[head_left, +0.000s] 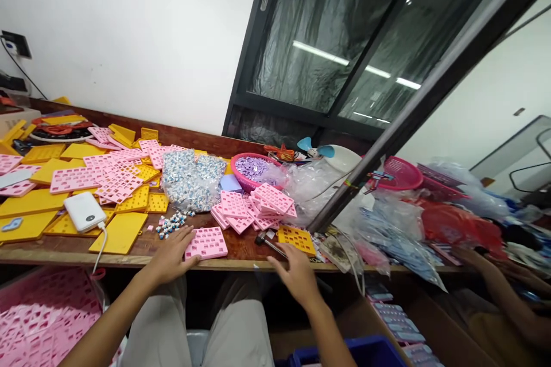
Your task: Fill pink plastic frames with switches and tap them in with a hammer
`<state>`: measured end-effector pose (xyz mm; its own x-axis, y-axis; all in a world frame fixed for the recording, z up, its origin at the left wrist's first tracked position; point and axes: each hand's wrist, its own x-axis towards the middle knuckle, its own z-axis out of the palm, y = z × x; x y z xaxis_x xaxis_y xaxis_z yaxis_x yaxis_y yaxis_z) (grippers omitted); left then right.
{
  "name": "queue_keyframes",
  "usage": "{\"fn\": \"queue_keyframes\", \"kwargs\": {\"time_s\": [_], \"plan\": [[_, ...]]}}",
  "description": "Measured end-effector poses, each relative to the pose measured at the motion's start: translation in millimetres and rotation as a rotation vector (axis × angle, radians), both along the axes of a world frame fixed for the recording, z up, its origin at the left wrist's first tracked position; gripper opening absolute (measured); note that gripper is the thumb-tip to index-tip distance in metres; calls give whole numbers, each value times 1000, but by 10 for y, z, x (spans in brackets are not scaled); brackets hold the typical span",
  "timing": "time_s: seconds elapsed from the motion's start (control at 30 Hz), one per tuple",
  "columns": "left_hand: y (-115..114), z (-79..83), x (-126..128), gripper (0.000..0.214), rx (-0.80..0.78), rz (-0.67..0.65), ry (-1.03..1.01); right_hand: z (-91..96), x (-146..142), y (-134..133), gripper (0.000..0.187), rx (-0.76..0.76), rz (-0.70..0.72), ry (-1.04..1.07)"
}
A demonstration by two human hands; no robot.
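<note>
My left hand (pixel 172 255) is at the left end of a pink plastic plate with square holes (pixel 209 242), its fingers and thumb around the plate's corner. The plate lies flat near the table's front edge. Just beyond that hand is a loose heap of small blue, white and dark pieces (pixel 174 223). My right hand (pixel 298 272) is over the table edge, thumb and fingers apart. A small hammer (pixel 267 242) lies beside its fingertips, handle pointing at the hand. Past the fingers rests a yellow plate with holes (pixel 297 239).
Pink plates (pixel 235 206) are stacked behind. A bag of small pieces (pixel 191 178) and a pink basket of purple pieces (pixel 253 169) stand farther back. A white power bank (pixel 85 212) lies left, among yellow plates. A slanted metal post (pixel 344 195) rises right; another person's arm (pixel 486 269) is beyond.
</note>
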<state>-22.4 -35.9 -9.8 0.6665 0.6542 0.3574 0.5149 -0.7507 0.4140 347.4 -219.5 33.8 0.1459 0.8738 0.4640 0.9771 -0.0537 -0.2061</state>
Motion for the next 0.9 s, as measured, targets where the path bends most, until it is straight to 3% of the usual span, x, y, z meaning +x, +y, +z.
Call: {"fn": "queue_keyframes", "kwargs": {"time_s": [0.07, 0.17, 0.27, 0.37, 0.5, 0.63, 0.73, 0.9], "plan": [[54, -12, 12, 61, 40, 33, -11, -108, 401, -259, 50, -8, -188, -117], [85, -27, 41, 54, 94, 57, -41, -282, 681, -504, 40, -90, -214, -209], [82, -58, 58, 48, 150, 89, -41, -418, 633, -608, 33, -123, -200, -192], [89, -91, 57, 47, 204, 130, 2, -483, 478, -698, 43, -182, -193, -22], [124, -138, 60, 53, 236, 58, 125, -396, 216, -797, 50, -248, -109, 240], [139, -175, 82, 56, 228, 38, 148, -107, -200, -581, 49, -256, 67, 314], [133, -167, 92, 61, 207, 53, 153, 99, -476, -218, 41, -308, 83, 186], [120, -132, 104, 62, 193, 58, 193, 135, -629, 195, 37, -315, 56, 140]]}}
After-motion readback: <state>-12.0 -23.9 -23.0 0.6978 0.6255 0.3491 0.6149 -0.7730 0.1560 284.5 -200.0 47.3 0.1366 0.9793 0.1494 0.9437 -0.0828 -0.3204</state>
